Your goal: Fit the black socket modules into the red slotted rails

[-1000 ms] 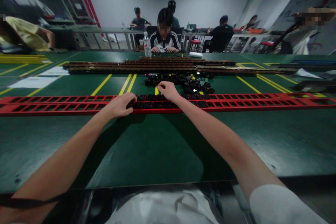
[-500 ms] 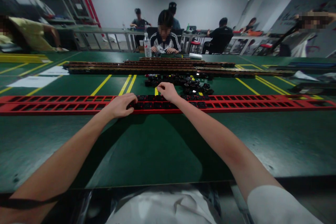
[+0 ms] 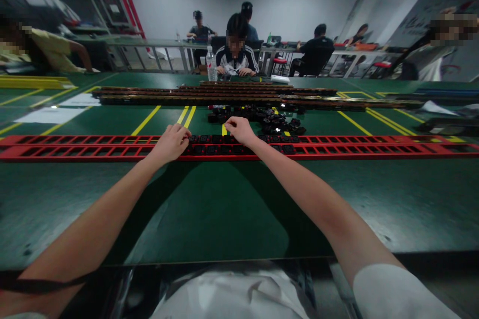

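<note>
A long red frame (image 3: 112, 158) with two rows of slots lies across the green table. Small black parts (image 3: 211, 149) sit in its middle slots. Over the back row, left of the middle, my left hand (image 3: 173, 140) has its fingers bent down and closed at a black part; what they grip is too small to make out. My right hand (image 3: 240, 129) is just above the frame's back edge, thumb and forefinger pinched together, any held item too small to tell. A pile of loose black parts (image 3: 279, 122) lies behind the frame.
Long dark strips (image 3: 224, 95) lie stacked behind the pile. White papers (image 3: 50, 115) rest at the left, and a plastic bottle (image 3: 210, 65) stands farther back. Across the table sits a person (image 3: 236, 55); other people are at the sides and behind.
My left hand has moved from the front row up to the back row of the frame, uncovering black parts in the front row. My right hand has stayed nearly in place.
</note>
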A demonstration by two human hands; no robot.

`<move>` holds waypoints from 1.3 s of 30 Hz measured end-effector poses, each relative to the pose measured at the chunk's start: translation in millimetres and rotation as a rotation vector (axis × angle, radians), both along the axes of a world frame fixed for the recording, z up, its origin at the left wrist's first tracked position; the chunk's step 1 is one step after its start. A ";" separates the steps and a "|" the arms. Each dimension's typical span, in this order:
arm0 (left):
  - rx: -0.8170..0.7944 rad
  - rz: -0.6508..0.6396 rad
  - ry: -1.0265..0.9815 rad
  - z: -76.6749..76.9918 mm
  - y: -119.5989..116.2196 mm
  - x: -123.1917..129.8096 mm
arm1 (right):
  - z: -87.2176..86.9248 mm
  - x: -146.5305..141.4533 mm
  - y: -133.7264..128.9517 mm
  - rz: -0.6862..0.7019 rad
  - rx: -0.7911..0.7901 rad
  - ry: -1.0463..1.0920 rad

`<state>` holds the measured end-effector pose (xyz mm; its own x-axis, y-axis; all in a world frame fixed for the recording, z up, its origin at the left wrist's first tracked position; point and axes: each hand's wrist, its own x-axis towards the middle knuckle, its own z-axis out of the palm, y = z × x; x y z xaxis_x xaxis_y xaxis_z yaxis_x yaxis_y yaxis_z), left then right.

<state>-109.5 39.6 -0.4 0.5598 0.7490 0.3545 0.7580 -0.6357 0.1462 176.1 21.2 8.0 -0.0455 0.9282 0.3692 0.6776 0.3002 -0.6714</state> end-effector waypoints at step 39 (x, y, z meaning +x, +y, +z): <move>-0.125 0.085 0.052 -11.2 5.4 5.5 | -3.9 -7.1 -1.8 0.144 -0.065 -0.520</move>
<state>-103.9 45.0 -11.6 0.5074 0.8312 0.2274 0.8172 -0.5478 0.1792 169.0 19.4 4.2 -0.3354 0.9193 0.2060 0.8803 0.3837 -0.2790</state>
